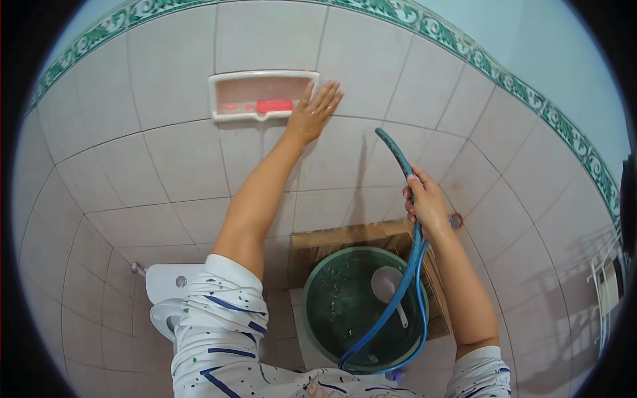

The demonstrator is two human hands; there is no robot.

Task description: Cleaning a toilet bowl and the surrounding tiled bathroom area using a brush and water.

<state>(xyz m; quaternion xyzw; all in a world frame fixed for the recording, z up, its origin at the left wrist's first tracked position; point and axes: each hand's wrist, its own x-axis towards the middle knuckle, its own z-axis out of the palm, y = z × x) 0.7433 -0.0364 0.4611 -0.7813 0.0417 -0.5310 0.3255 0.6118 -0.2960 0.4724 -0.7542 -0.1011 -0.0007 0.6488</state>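
My left hand [317, 114] lies flat, fingers spread, on the wet wall tiles at the right end of a white recessed soap dish [232, 118]. Inside that dish rests a pinkish-red bar of soap [274, 105] with small bits beside it. Closed around a blue hose [393, 147] is my right hand [424, 204], a little below the hose's end, which points up and left toward the wall. From my hand the hose runs down in a loop over a green tub of water [306, 318]. A whitish dipper [387, 285] floats in the tub.
Brown tiled ledges [352, 235] border the tub at the back and right. A white toilet [166, 282] stands at the lower left. On the right wall hang a tap fitting [456, 220] and a white wire rack [600, 292]. Pinkish tiled walls [179, 166] enclose the space.
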